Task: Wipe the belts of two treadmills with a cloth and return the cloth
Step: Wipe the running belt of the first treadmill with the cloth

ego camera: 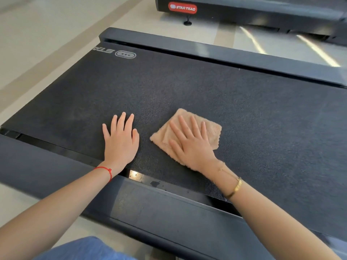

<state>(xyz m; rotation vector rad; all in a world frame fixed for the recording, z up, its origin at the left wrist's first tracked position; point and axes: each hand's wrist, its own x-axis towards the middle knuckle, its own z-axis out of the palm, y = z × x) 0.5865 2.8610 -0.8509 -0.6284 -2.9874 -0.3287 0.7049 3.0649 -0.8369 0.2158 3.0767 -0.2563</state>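
A black textured treadmill belt (187,87) fills the middle of the head view. A folded tan fluffy cloth (212,128) lies flat on it, right of centre. My right hand (191,143) presses on the cloth with straight, spread fingers. My left hand (121,139) rests flat on the bare belt just left of the cloth, fingers straight, near the belt's near edge. A second treadmill (262,12) with a red logo badge stands at the top right.
Dark side rails run along the belt: the near rail (150,207) under my forearms and the far rail (225,51) beyond. Pale tiled floor (47,34) lies to the left and between the two machines. A blue-clad knee (84,248) shows at the bottom.
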